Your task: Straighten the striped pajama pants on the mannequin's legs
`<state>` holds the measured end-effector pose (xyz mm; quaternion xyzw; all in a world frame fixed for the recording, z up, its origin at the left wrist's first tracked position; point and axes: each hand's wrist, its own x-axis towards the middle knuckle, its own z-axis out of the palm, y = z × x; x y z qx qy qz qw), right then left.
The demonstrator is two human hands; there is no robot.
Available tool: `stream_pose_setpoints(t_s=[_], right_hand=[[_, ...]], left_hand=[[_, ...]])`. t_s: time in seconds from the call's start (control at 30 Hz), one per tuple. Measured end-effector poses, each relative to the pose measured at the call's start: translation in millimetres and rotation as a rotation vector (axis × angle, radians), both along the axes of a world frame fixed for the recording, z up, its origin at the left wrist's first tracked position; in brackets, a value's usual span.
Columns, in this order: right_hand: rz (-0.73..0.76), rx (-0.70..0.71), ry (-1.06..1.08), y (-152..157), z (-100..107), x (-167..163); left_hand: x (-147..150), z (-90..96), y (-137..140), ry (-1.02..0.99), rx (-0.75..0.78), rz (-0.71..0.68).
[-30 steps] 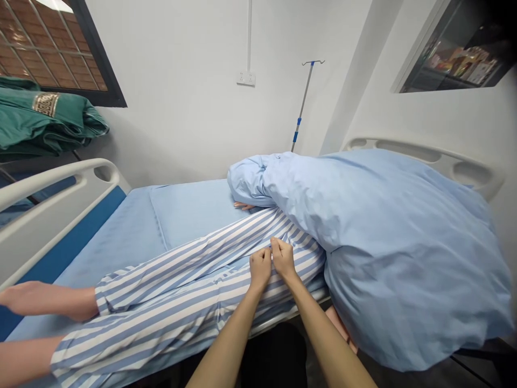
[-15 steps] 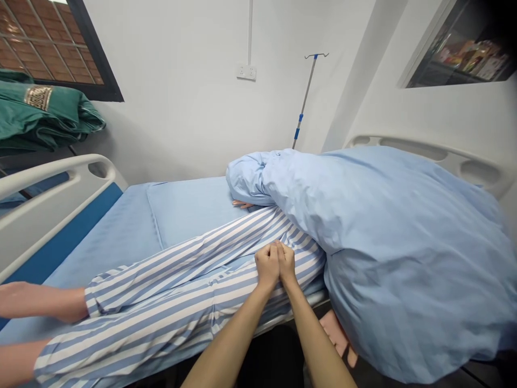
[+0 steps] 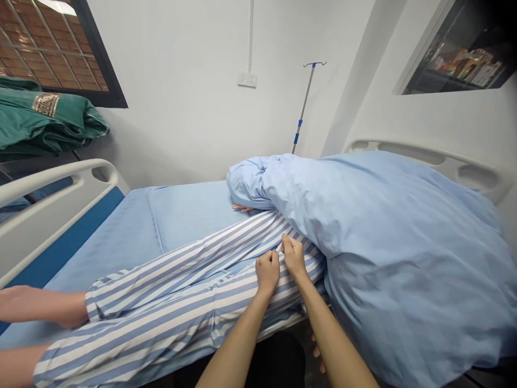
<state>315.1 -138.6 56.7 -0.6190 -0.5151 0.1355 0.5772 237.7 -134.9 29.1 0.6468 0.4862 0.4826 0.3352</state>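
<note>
Stretching from lower left to the centre, the bed (image 3: 133, 231) carries a figure whose legs in striped trousers (image 3: 169, 302) run lengthwise along it, ankles at the left and hips under the bunched blue duvet (image 3: 396, 253) on the right. Both hands sit at the hip end, side by side on the upper leg. The left hand (image 3: 267, 272) is closed, pinching striped cloth; the right hand (image 3: 293, 257), slightly farther up and nearer the duvet, pinches it too.

No legible text, labels or numbers anywhere; shelf packages (image 3: 468, 64) too blurred to read.
</note>
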Motion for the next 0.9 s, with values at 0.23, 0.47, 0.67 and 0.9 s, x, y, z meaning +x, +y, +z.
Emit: stream_pose_setpoints(t_s=[0.23,0.47,0.67,0.9], right_hand=[[-0.046,-0.012,-0.108,-1.8,-20.9,1.4],[-0.077,0.016,0.082,-1.7,-18.7,9.4],[-0.108,0.032,0.108,-1.0,-18.0,7.1],[-0.072,0.037,-0.034,-0.6,-9.1,23.7]], left_hand=[[9.8,8.0,4.0,-0.052,-0.082,-0.005],[28.1,13.1,3.3,-0.097,-0.044,-0.037],[25.1,3.2,4.1,-0.001,-0.02,-0.033],[25.2,0.2,6.9,0.031,-0.001,-0.038]])
